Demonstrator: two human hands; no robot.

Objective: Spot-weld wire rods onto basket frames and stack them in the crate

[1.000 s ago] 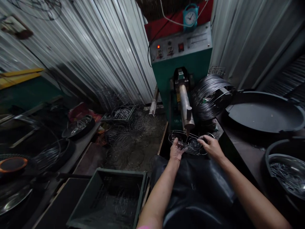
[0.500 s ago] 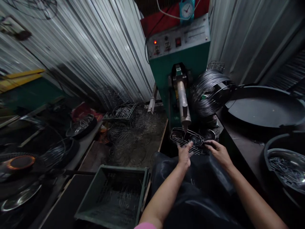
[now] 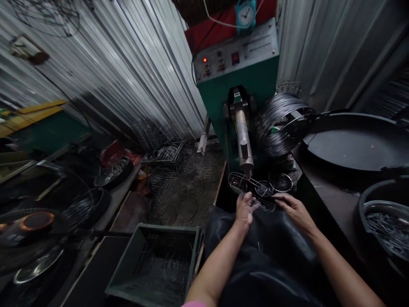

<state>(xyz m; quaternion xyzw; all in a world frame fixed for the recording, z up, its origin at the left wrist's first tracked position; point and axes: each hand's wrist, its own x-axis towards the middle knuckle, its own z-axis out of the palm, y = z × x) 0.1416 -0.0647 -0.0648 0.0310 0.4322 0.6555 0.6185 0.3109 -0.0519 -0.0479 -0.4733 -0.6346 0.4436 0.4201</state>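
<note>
An oval wire rack (image 3: 243, 184) lies under the metal tip (image 3: 245, 158) of a green machine (image 3: 238, 81). My left hand (image 3: 244, 210) grips the rack's near left edge, fingers curled on the wires. At the rack's right end, my right hand (image 3: 293, 209) pinches the frame. A black apron (image 3: 265, 256) covers my lap below both hands. Small round metal bowls (image 3: 280, 182) sit just behind the rack.
A coil of dark wire (image 3: 277, 123) stands right of the machine beside a big black pan (image 3: 354, 143). A basin of metal pieces (image 3: 388, 228) is at far right. A green crate (image 3: 153, 264) lies at lower left. Wire baskets (image 3: 169, 170) litter the floor.
The rack has turned and shifted slightly under the machine tip. My left hand slid right along its near edge, and my right hand dropped lower on the right end.
</note>
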